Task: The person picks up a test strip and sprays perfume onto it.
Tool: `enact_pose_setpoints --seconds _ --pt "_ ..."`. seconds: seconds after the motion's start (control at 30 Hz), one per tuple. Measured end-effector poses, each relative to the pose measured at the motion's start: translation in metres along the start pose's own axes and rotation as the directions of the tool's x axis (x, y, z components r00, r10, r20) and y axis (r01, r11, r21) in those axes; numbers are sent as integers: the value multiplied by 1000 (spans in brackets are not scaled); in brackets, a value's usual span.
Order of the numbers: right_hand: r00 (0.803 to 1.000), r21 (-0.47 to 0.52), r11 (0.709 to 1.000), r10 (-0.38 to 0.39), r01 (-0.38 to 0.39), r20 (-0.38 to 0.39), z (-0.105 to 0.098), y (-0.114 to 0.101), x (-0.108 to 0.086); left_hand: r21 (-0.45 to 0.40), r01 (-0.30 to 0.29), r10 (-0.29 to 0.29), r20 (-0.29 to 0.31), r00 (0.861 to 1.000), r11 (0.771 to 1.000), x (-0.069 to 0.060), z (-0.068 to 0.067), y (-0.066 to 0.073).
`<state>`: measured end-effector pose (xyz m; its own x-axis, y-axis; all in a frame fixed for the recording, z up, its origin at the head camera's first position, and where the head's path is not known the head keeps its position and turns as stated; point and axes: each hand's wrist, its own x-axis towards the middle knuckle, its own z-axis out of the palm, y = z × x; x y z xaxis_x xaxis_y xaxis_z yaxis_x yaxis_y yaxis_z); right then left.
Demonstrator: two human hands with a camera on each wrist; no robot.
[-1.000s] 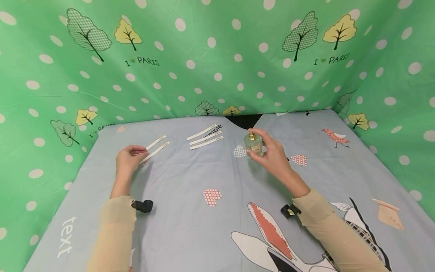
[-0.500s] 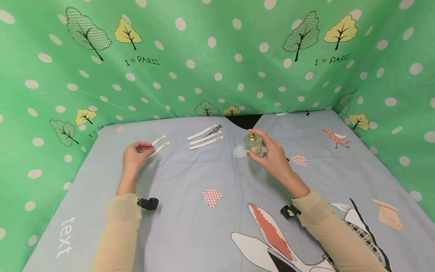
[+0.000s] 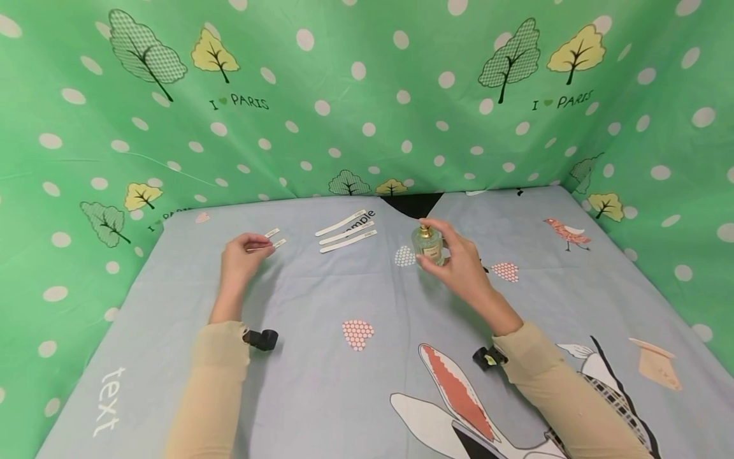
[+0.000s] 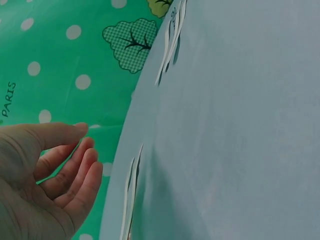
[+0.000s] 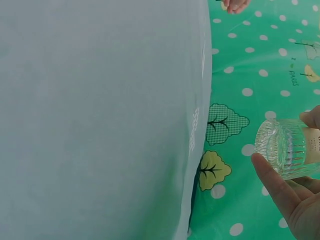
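A clear ribbed-glass bottle with a gold top [image 3: 427,245] is above the blue-grey cloth-covered desk [image 3: 315,389], clamped in the right hand's fingers. The left hand [image 3: 242,260], thumb and fingertips slightly apart, hovers over two slim white strips [image 3: 279,243].

You get bright, even, soft light in the head view, and your left forearm in its beige fabric sleeve [image 3: 215,389] throws a faint, blurry-edged shadow on the grey-blue printed tablecloth [image 3: 309,408]. The white-dotted green cloth backdrop [image 3: 258,159] looks stretched toward the corners. The slim white strips [image 3: 348,241] carry print too small for you to read. Your wrist views look dimmer and cooler; the tablecloth looks hazy there, while highlights glint on the clear ribbed glass bottle [image 5: 285,148].
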<state>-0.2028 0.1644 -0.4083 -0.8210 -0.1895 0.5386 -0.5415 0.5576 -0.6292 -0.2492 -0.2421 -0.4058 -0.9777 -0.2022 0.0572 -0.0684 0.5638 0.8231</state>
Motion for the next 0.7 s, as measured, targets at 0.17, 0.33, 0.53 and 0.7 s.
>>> enact_pose_setpoints --seconds 0.17,0.33,0.53,0.7 --pt "1000 1 1000 5 -5 2 0 0 0 -12 0 0 25 1000 1000 1 6 3" --pt "1000 -3 1000 2 -2 6 1 -1 1 -8 -3 4 26 1000 1000 2 14 3" --pt "1000 -11 1000 2 -2 7 1 -1 1 7 -19 19 37 999 1000 5 23 2" --pt "1000 -9 1000 -2 2 5 2 -1 1 21 -19 18 51 999 1000 6 30 2"
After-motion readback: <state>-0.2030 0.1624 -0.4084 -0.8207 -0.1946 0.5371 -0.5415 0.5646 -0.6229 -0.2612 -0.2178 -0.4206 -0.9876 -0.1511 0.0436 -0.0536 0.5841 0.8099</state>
